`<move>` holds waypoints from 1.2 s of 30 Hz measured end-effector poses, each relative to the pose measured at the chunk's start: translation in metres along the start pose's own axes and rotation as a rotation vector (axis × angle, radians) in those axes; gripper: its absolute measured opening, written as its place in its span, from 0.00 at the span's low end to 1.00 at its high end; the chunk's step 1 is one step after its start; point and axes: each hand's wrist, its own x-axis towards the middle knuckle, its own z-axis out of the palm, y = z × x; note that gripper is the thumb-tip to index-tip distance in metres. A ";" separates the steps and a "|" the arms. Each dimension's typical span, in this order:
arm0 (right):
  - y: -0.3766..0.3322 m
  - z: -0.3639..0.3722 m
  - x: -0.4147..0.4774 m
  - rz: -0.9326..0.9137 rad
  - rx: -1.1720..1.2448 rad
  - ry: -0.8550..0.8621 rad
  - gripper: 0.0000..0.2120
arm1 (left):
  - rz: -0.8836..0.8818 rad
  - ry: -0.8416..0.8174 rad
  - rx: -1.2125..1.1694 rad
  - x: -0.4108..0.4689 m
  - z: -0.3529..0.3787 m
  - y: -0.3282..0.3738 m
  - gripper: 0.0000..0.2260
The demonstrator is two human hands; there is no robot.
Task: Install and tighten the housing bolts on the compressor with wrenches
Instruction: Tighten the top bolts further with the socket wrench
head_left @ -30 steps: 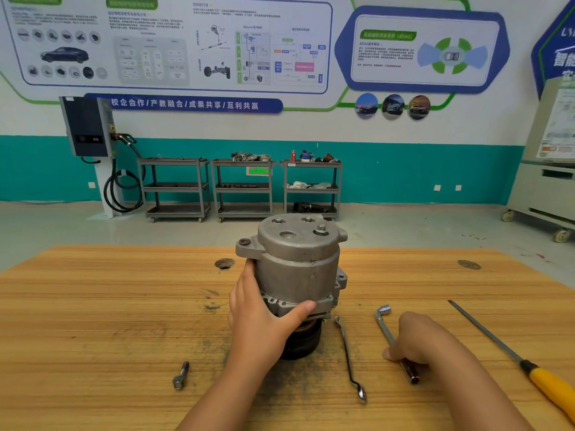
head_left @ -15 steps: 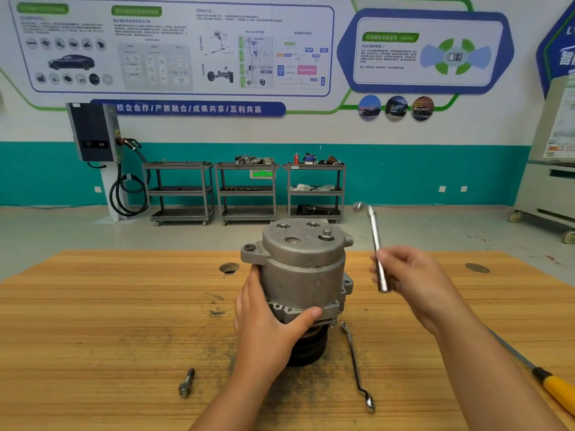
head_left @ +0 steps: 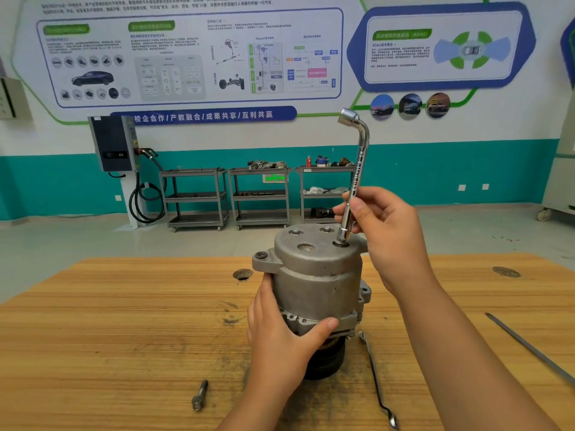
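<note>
The compressor point(head_left: 317, 275) stands upright near the middle of the bench point(head_left: 109, 321), balanced on its black pulley point(head_left: 326, 362) with the domed housing end facing up. It looks like cast metal, so I'd guess heavy, rigid and a bit top-heavy on that narrow base. It'll probably want to spin or tip once real torque goes in.

The left hand point(head_left: 277, 337) is wrapped round the lower waist, with the thumb laid across the ribbed flange at the front and the fingers curled out of sight round the far side. That seems like the right place to hold it: the ribs and lugs give some bite, while the smooth dome above the thumb would likely slip.

The right hand point(head_left: 389, 231) pinches the shaft of an L-shaped socket wrench point(head_left: 354, 181) low down, between thumb and curled fingers. Just below those fingertips the socket end sits on the top face, over one of the bolt positions. I can't see the bolt head itself because the socket hides it. The bent end sticks up well above the knuckles. The chrome looks slick, so that pinch is fine for spinning, but final tightening probably needs a grip on the bend.

A loose bolt point(head_left: 199, 399) lies on the wood below and left of the left wrist. A flat spanner point(head_left: 378, 384) sits between the two forearms, and a screwdriver point(head_left: 529, 349) lies out past the right arm.
</note>
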 end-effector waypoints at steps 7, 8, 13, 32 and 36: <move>0.011 0.001 0.003 0.032 0.048 0.021 0.10 | 0.017 0.019 -0.003 0.001 0.003 -0.002 0.46; 0.011 0.001 0.004 0.034 0.033 0.014 0.10 | 0.014 0.019 -0.002 0.001 0.003 -0.003 0.46; 0.012 0.001 0.007 0.061 -0.002 -0.067 0.12 | 0.013 0.020 -0.008 -0.001 0.003 -0.003 0.48; 0.015 -0.004 0.007 0.032 -0.090 -0.112 0.09 | 0.025 0.028 0.012 0.000 0.004 -0.004 0.45; 0.018 -0.002 0.005 0.021 -0.105 -0.090 0.08 | 0.021 0.033 0.014 0.000 0.005 -0.004 0.46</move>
